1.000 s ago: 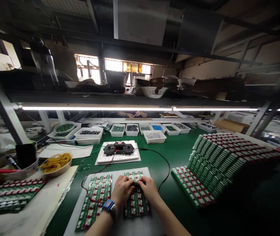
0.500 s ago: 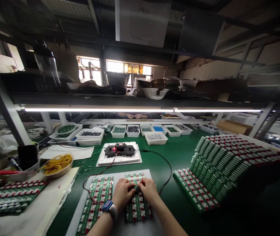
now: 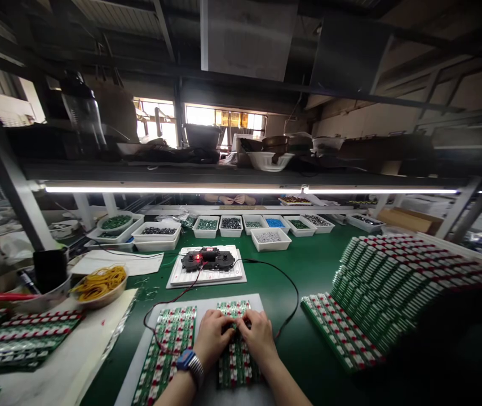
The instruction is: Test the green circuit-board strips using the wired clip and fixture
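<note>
Two panels of green circuit boards with white and red parts lie side by side on a pale mat [image 3: 207, 389]. Over the right-hand board panel [image 3: 234, 366], both hands meet with their fingertips nearly touching. My left hand [image 3: 213, 337], with a blue watch [image 3: 190, 363] on its wrist, has thumb and forefinger closed together. The fingers of my right hand [image 3: 258, 338] are bent and pinched close beside it. Something small and dark shows at the fingertips, mostly hidden by them. The left-hand board panel [image 3: 167, 349] lies untouched, a red wire crossing it.
A black device with a red display [image 3: 209, 259] sits on a white tray, its cables looping around the mat. Small-parts bins [image 3: 272, 239] line the back. Stacked board panels [image 3: 376, 287] rise at right; a bowl of yellow rubber bands [image 3: 101, 285] stands left. Another person's hands [image 3: 234, 199] show beyond.
My right hand has shifted slightly, its fingers curling more over the small dark part seen between the hands before. My left hand stays nearly in place.
</note>
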The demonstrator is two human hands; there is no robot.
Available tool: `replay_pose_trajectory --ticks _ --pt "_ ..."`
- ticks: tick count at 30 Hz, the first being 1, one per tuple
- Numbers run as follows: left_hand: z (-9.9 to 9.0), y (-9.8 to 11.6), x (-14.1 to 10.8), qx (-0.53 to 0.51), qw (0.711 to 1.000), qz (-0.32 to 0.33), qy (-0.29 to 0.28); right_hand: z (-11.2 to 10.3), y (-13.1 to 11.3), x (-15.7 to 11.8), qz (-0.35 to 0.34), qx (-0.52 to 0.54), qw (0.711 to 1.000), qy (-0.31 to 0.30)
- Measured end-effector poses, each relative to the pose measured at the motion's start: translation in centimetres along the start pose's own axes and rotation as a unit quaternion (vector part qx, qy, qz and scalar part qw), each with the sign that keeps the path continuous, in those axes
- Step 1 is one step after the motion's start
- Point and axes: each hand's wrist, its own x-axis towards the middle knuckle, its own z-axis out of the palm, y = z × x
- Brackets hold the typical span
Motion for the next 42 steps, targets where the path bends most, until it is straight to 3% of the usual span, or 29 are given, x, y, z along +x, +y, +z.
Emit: replay_pose_trajectory --ticks 24,34,38,42 --pt "-0.3 0.5 -0.4 0.023 1.0 0.01 -0.003 1.2 0.9 -0.1 -0.022 -0.004 0.999 0.031" --pt "-0.6 0.5 0.3 0.052 0.998 0.01 -0.03 -0.3 0.3 0.4 -0.007 -0.002 1.0 -0.025" --pt "-0.6 1.0 -0.2 0.083 0.996 0.031 -0.004 -1.1 0.0 0.7 0.007 0.009 0.998 -0.069" --pt "-0.8 1.2 -0.5 0.1 0.993 0.057 0.018 -1.9 0.1 0.9 0.018 0.05 0.996 -0.071"
